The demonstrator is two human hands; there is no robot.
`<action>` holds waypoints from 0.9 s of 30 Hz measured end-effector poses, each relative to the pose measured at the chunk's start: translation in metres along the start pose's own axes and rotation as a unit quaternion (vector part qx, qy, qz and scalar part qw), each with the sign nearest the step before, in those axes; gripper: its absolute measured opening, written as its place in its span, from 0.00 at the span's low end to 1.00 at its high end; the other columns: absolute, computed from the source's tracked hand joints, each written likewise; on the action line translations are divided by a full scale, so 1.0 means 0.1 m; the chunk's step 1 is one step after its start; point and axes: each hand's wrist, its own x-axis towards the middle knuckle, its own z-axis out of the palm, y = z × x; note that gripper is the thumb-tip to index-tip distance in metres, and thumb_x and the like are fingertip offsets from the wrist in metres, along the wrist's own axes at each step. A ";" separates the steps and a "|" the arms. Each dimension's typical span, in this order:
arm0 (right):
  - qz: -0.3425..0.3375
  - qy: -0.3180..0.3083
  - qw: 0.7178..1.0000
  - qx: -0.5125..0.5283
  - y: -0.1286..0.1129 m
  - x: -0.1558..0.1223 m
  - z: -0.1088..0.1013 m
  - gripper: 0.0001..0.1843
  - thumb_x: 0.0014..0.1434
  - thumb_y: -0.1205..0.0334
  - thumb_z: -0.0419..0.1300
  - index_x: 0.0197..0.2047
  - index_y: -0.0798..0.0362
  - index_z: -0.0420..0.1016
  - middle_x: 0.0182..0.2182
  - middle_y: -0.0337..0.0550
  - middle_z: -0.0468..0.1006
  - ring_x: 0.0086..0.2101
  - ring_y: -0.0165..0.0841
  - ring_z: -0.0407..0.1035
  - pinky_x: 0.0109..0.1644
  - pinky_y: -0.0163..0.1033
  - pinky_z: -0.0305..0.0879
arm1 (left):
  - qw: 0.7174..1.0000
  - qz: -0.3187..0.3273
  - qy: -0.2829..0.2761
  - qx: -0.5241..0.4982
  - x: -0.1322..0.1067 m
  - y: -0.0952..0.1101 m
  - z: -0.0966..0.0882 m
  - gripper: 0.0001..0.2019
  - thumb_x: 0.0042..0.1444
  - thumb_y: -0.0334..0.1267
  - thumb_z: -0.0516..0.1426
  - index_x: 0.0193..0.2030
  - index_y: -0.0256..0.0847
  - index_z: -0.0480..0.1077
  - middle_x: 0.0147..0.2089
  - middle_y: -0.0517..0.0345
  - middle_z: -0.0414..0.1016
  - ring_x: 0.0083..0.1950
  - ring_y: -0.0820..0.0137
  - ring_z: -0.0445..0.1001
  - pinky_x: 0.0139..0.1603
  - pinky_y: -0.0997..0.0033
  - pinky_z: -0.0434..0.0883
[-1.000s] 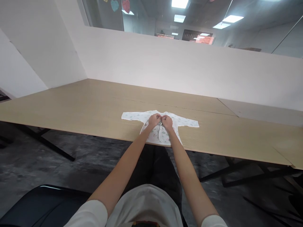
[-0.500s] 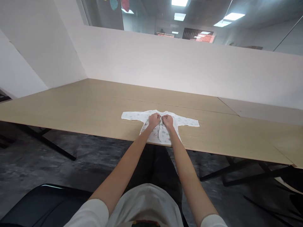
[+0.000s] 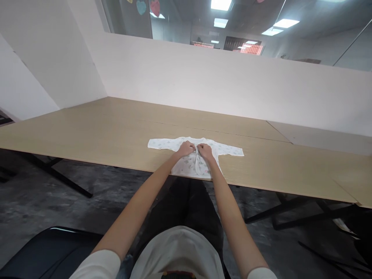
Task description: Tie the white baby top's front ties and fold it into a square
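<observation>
A small white baby shirt (image 3: 229,148) with a faint print lies flat on the wooden table (image 3: 101,131), front up, sleeves spread left and right. Both my hands rest on its chest, close together at the front opening. My left hand (image 3: 186,148) has its fingers curled and pinches the left front edge of the shirt. On the other side of the opening, my right hand (image 3: 205,151) is closed in a pinch on the right front edge. The hem reaches the table's near edge.
A white partition wall (image 3: 232,85) runs along the table's far side. A second tabletop (image 3: 325,137) adjoins at the right. Black table legs (image 3: 58,176) stand below, and a dark chair seat (image 3: 49,252) shows at the lower left.
My left hand has shifted slightly left, so the two hands stand a little further apart at the shirt's front. The shirt stays where it lay.
</observation>
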 end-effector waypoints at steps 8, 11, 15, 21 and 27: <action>0.020 0.012 0.996 0.087 0.04 -0.09 -0.04 0.16 0.54 0.55 0.61 0.43 0.56 0.78 0.37 0.44 0.80 0.37 0.34 0.72 0.42 0.34 0.65 | 0.999 0.015 0.030 -0.001 -0.11 0.02 0.06 0.13 0.51 0.41 0.60 0.43 0.50 0.80 0.49 0.59 0.79 0.53 0.62 0.72 0.61 0.62 0.64; 0.015 0.027 0.995 0.100 0.07 -0.11 -0.03 0.14 0.53 0.60 0.61 0.43 0.56 0.77 0.36 0.43 0.80 0.36 0.33 0.72 0.42 0.34 0.66 | 0.999 0.025 0.020 -0.034 -0.09 0.01 0.04 0.11 0.50 0.41 0.62 0.41 0.50 0.80 0.47 0.59 0.80 0.51 0.64 0.74 0.61 0.64 0.65; 0.012 0.051 0.992 0.114 0.09 -0.12 -0.01 0.14 0.50 0.65 0.59 0.42 0.56 0.77 0.34 0.43 0.80 0.35 0.33 0.73 0.43 0.35 0.67 | 0.997 0.038 -0.001 -0.073 -0.03 -0.05 -0.03 0.10 0.48 0.41 0.62 0.38 0.48 0.81 0.44 0.58 0.81 0.49 0.65 0.75 0.57 0.67 0.68; 0.016 0.065 0.989 0.131 0.10 -0.11 -0.03 0.15 0.47 0.68 0.55 0.39 0.55 0.77 0.32 0.41 0.80 0.34 0.32 0.73 0.42 0.34 0.67 | 0.998 0.034 -0.020 -0.042 -0.02 0.00 -0.03 0.10 0.48 0.43 0.62 0.38 0.47 0.81 0.44 0.58 0.81 0.46 0.64 0.76 0.54 0.66 0.69; 0.041 0.064 0.986 0.150 0.13 -0.11 -0.08 0.16 0.43 0.66 0.55 0.38 0.54 0.76 0.27 0.38 0.79 0.29 0.32 0.71 0.37 0.34 0.65 | 0.998 0.028 0.051 -0.036 -0.13 0.05 0.06 0.07 0.50 0.40 0.62 0.35 0.46 0.80 0.40 0.59 0.81 0.46 0.65 0.76 0.56 0.66 0.68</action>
